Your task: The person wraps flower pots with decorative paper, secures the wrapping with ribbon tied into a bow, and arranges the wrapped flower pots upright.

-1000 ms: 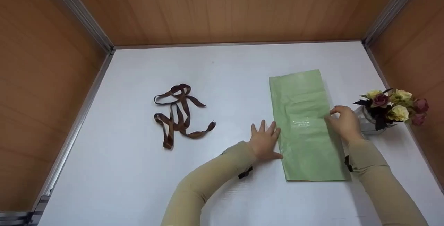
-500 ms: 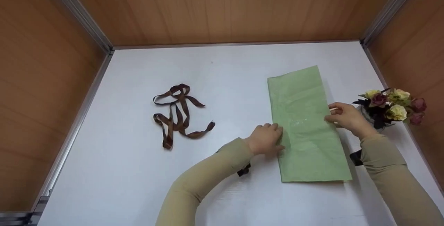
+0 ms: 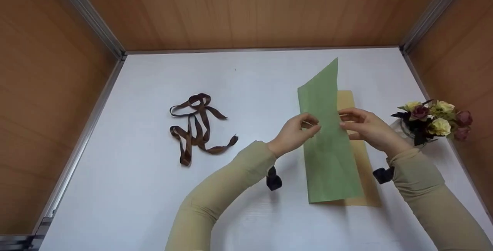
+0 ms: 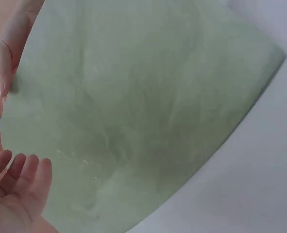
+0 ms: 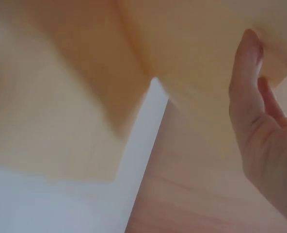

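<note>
A folded sheet of wrapping paper (image 3: 327,154), green outside and tan inside, stands partly unfolded on the white table. My right hand (image 3: 369,128) pinches the free edge of its upper layer, which leans up from the fold at the left. The tan inner side (image 5: 46,126) fills much of the right wrist view, with the right hand's fingers (image 5: 245,82) against the raised layer. My left hand (image 3: 294,131) hovers in front of the green face, fingers loosely bent and holding nothing. In the left wrist view the left hand (image 4: 20,187) appears beside the paper's edge.
A loose brown ribbon (image 3: 200,128) lies tangled on the left of the table (image 3: 127,189). A bunch of yellow and dark pink flowers (image 3: 435,120) in a clear vase stands close to the right forearm. Wood panels (image 3: 250,12) wall the table's back and sides.
The right hand has lifted the paper's upper layer and drawn it left, baring the tan inside. My left hand has come up off the paper's left edge.
</note>
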Demonstrator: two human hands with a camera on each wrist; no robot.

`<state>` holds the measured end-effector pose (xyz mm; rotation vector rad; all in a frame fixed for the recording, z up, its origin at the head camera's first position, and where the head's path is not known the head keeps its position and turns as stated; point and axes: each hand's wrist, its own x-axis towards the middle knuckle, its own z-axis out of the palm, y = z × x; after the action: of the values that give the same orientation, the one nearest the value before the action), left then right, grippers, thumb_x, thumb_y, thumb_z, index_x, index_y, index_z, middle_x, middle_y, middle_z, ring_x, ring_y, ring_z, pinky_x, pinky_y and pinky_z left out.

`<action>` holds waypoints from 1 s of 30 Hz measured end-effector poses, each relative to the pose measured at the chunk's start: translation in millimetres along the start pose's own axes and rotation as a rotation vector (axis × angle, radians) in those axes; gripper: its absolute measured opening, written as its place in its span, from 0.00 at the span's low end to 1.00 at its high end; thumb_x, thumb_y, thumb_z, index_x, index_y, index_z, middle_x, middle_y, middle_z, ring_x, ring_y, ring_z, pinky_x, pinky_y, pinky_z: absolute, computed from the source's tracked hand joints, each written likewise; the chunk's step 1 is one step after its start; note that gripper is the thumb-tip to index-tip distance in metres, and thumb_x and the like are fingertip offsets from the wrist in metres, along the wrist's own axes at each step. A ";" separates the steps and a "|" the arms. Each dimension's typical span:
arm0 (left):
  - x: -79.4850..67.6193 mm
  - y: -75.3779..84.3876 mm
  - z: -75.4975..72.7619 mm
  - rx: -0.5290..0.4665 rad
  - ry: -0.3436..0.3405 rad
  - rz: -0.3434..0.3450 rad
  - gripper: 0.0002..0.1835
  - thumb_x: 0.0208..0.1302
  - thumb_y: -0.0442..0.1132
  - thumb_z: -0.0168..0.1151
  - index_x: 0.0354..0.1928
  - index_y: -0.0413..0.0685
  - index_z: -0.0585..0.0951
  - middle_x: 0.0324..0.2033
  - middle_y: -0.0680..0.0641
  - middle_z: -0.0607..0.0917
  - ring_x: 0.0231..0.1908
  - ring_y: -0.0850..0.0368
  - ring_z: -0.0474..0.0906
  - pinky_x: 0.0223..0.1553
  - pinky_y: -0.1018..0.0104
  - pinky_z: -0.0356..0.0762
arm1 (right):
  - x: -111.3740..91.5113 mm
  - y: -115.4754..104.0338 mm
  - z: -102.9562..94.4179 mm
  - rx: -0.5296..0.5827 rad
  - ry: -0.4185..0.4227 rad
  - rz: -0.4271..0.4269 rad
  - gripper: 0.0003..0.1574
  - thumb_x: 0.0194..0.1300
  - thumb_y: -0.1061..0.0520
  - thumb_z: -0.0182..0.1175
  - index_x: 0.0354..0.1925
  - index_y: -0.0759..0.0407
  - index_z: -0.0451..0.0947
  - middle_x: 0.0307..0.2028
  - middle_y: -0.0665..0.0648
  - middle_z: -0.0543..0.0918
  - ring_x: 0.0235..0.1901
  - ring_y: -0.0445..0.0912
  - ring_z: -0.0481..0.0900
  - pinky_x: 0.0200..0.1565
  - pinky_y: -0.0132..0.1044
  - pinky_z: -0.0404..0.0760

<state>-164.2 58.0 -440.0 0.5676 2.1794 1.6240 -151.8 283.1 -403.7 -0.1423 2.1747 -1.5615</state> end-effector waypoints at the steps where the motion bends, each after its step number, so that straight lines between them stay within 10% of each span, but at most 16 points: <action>1: -0.2 1.9 -2.1 -0.059 0.015 -0.008 0.14 0.69 0.41 0.55 0.50 0.38 0.75 0.46 0.46 0.79 0.48 0.52 0.78 0.44 0.69 0.79 | 1.6 -2.0 4.1 0.040 -0.012 -0.021 0.32 0.69 0.53 0.55 0.64 0.66 0.61 0.51 0.51 0.74 0.48 0.37 0.76 0.47 0.37 0.79; 9: -2.3 5.4 -18.6 -0.303 0.078 -0.069 0.14 0.70 0.42 0.54 0.43 0.35 0.75 0.40 0.43 0.78 0.43 0.51 0.79 0.43 0.64 0.82 | 15.3 -10.9 34.3 0.136 -0.094 -0.098 0.24 0.70 0.55 0.53 0.60 0.64 0.69 0.52 0.49 0.74 0.50 0.43 0.77 0.51 0.34 0.78; 19: -8.6 6.3 -31.6 -0.225 0.106 -0.072 0.08 0.68 0.37 0.55 0.34 0.38 0.75 0.36 0.46 0.80 0.39 0.57 0.80 0.40 0.64 0.82 | 22.9 -6.1 50.3 0.059 -0.129 -0.105 0.30 0.71 0.54 0.52 0.65 0.68 0.63 0.59 0.59 0.70 0.54 0.48 0.73 0.55 0.36 0.76; 30: -28.9 -13.6 -63.9 -0.141 0.118 -0.070 0.05 0.66 0.31 0.52 0.31 0.40 0.74 0.29 0.51 0.76 0.33 0.62 0.75 0.42 0.62 0.81 | 30.1 64.4 6.8 -0.638 -0.010 0.015 0.44 0.62 0.49 0.62 0.66 0.72 0.58 0.63 0.80 0.55 0.61 0.75 0.56 0.58 0.67 0.62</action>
<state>-173.7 -12.5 -434.2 0.3597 2.1179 1.7971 -164.3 289.6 -473.7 -0.3268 2.5791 -0.8039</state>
